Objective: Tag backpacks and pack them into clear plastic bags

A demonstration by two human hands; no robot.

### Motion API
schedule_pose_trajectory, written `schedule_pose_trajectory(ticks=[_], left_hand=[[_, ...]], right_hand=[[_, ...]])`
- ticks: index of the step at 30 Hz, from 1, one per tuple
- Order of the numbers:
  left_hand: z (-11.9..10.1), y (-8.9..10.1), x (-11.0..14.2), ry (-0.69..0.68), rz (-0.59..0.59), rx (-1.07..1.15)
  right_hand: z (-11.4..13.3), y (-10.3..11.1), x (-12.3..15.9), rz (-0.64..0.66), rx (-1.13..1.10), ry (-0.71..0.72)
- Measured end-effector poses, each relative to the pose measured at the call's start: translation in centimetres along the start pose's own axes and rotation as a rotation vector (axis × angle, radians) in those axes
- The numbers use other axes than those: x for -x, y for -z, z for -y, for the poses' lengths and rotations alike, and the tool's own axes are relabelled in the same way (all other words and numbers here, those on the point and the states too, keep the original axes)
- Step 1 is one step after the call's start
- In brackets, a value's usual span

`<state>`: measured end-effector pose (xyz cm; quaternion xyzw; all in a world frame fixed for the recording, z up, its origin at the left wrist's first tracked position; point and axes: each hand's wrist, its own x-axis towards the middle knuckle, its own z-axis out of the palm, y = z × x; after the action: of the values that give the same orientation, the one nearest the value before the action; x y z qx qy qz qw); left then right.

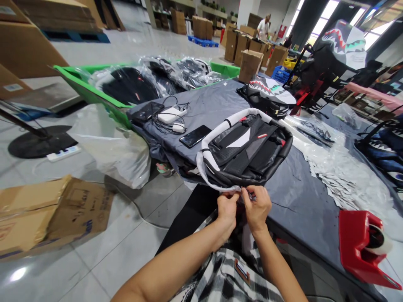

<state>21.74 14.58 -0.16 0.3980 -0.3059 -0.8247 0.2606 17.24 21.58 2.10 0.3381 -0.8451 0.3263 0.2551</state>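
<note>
A black backpack [248,147] with white and grey panels and small red tags lies flat at the near edge of the table. From its left side a pale grey strap [206,178] curves round to the front. My left hand [228,207] pinches this strap close to the backpack's near edge. Right beside it, my right hand [257,205] has thumb and fingers pressed together at the strap's end; the fingers partly hide what is between them. Left of the backpack lies a black phone [195,136].
A white charger with cables [172,113] lies beyond the phone. A green bin [72,82] holds several plastic-wrapped bags. Another shark-print backpack [270,96] stands farther back. On the right are a red tape dispenser [355,235] and plastic bags [355,172]. A cardboard box [78,209] sits on the floor.
</note>
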Motion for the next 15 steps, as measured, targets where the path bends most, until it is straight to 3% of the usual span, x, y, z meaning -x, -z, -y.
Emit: schedule_pose_trajectory(ticks=[6,12,15], left_hand=[[-0.1,0.9,0.8,-0.008,0.022,-0.041],[-0.9,1.1,1.0,-0.089,0.049,-0.108],[-1.0,1.2,1.0,-0.115,0.062,-0.127]], right_hand=[[0.0,0.0,0.3,0.012,0.183,0.126],[0.6,0.5,0.4,0.09,0.215,0.149],[0.6,0.2,0.2,0.065,0.276,0.183]])
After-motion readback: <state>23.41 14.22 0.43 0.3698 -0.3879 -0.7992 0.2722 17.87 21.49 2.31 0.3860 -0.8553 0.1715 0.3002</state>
